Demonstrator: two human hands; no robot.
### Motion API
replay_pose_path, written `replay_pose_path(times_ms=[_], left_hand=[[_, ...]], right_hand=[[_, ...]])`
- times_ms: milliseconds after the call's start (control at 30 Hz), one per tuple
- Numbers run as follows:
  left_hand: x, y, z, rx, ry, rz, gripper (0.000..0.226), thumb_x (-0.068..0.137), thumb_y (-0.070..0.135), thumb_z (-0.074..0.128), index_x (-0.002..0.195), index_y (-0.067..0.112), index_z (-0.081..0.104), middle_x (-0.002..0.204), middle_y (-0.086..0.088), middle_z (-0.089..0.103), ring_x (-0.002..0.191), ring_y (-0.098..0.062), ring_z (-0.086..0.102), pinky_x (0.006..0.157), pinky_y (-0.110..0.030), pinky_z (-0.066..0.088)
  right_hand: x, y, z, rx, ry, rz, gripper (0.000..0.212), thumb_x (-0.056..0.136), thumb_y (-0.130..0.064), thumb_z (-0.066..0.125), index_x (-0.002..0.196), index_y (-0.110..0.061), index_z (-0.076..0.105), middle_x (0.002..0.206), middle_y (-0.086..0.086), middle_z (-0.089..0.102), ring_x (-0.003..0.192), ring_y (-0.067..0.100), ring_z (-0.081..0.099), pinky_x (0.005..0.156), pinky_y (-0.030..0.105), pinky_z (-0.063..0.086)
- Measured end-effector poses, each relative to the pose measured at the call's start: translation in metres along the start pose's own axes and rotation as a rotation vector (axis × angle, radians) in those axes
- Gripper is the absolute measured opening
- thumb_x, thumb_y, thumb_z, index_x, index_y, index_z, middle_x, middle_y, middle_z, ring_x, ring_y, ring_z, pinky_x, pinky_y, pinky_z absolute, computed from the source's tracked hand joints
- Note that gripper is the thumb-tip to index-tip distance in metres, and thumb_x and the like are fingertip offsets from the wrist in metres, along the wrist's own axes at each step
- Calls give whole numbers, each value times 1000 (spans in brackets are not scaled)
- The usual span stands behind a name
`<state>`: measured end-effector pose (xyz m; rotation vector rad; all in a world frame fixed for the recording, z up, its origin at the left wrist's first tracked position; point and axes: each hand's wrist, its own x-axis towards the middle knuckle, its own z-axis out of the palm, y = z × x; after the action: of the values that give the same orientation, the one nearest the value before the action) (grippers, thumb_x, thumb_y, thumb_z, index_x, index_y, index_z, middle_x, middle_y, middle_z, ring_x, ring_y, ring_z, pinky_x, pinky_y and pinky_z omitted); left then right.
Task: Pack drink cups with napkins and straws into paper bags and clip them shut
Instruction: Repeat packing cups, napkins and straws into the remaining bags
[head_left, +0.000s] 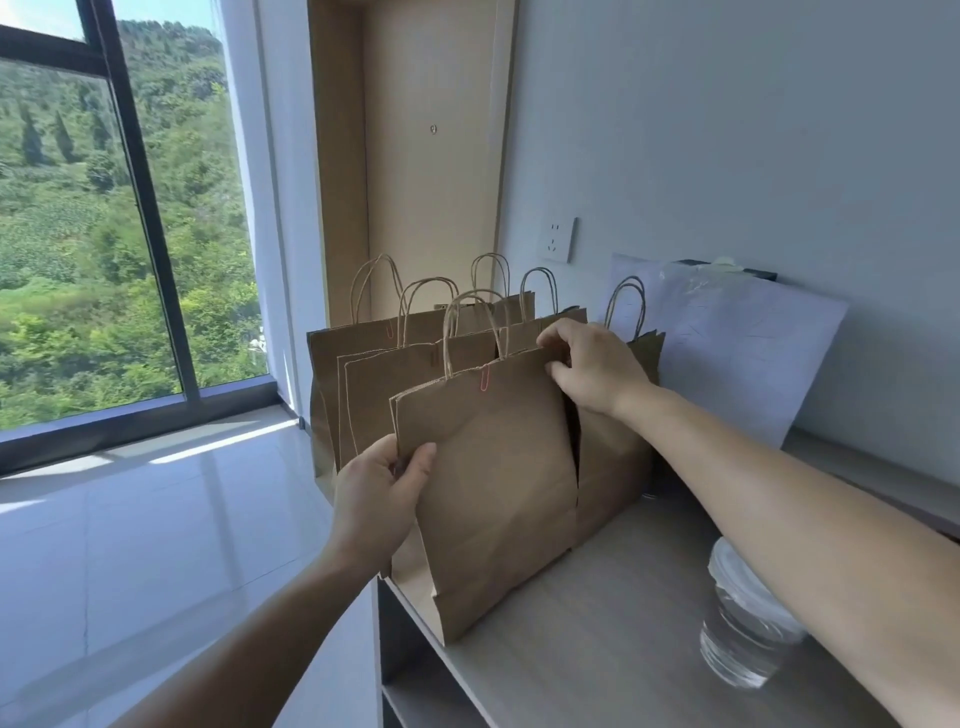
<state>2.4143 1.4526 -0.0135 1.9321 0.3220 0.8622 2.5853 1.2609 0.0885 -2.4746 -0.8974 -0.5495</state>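
At the near end of the counter (597, 649), the front bag (493, 493) stands with a red clip (484, 376) at its 12 o'clock. The left hand (374, 499) pinches its edge at 9 o'clock and the right hand (597, 364) curls over the top corner around 2. So the bag sits between both grips, probably to square it against the bags behind (374, 364).

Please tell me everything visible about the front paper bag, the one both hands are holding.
The front paper bag is plain brown kraft paper with twisted paper handles standing up. Its top is closed flat and held by a red paper clip at the middle. It stands slightly tilted at the left end of the pale wooden counter. The left hand grips its left edge, and the right hand pinches its upper right corner. Other paper bags stand close behind it.
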Motion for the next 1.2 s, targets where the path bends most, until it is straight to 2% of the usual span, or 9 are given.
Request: replay_pose_path(times_ms=[33, 67, 133, 200, 267, 367, 467, 567, 1200], left_hand=[[0, 2, 1, -3, 13, 10, 13, 90, 29, 67, 97, 18, 68, 92, -4, 71, 88, -26, 65, 77, -44, 53], [0, 5, 2, 15, 48, 36, 23, 88, 28, 70, 109, 24, 63, 106, 2, 67, 99, -22, 64, 83, -42, 53], [3, 13, 4, 99, 173, 184, 64, 81, 25, 75, 136, 30, 43, 136, 6, 47, 124, -18, 50, 101, -40, 43], [6, 22, 9, 251, 258, 440, 83, 77, 21, 77, 147, 24, 32, 150, 1, 31, 141, -21, 31, 115, -40, 25], [7, 33, 18, 429, 257, 643, 82, 76, 20, 76, 148, 16, 35, 154, -6, 28, 147, -25, 18, 121, -41, 8], [-7, 47, 37, 583, 95, 711, 79, 79, 24, 71, 149, 13, 37, 159, -7, 27, 151, -26, 9, 122, -44, -6], [-26, 62, 61, 720, -111, 654, 74, 86, 37, 62, 151, 14, 34, 161, -5, 25, 152, -24, 3, 121, -49, -3], [-46, 86, 89, 786, -258, 580, 71, 91, 49, 49, 151, 19, 28, 160, -2, 23, 151, -23, 2, 119, -51, 3], [-319, 290, 276, 629, -719, 834, 69, 87, 56, 50, 145, 22, 36, 155, -1, 31, 147, -21, 15, 114, -46, 18]], right_hand=[[-3, -1, -1, 12, 19, -12, 35, 88, -15, 64, 121, -21, 61, 116, -3, 63, 106, 18, 57, 93, 35, 48], [-7, -2, -2, 18, 35, -20, 39, 88, -16, 66, 125, -19, 59, 122, -2, 61, 110, 17, 56, 95, 33, 46], [-17, -1, -2, 17, 58, -17, 46, 88, -20, 69, 131, -17, 55, 132, 0, 56, 120, 16, 50, 97, 27, 39], [-30, 3, -4, 12, 69, 3, 49, 88, -22, 69, 134, -17, 52, 136, 0, 52, 127, 17, 44, 98, 24, 33], [-46, 10, -8, -1, 69, 28, 52, 88, -23, 69, 135, -16, 51, 138, 1, 49, 129, 19, 43, 102, 28, 34], [-75, 20, -25, 2, 43, 57, 52, 89, -22, 67, 137, -14, 49, 141, 4, 47, 130, 21, 43, 109, 35, 37], [-105, 32, -52, -5, 36, 100, 52, 90, -26, 66, 138, -18, 49, 143, -1, 45, 129, 16, 43, 102, 26, 33], [-143, 44, -84, -41, 26, 136, 53, 89, -30, 67, 138, -19, 49, 142, -2, 47, 128, 16, 43, 100, 27, 34], [-526, 160, -292, -290, -51, 652, 68, 88, -44, 68, 145, -17, 43, 150, 4, 40, 139, 23, 33, 109, 34, 32]])
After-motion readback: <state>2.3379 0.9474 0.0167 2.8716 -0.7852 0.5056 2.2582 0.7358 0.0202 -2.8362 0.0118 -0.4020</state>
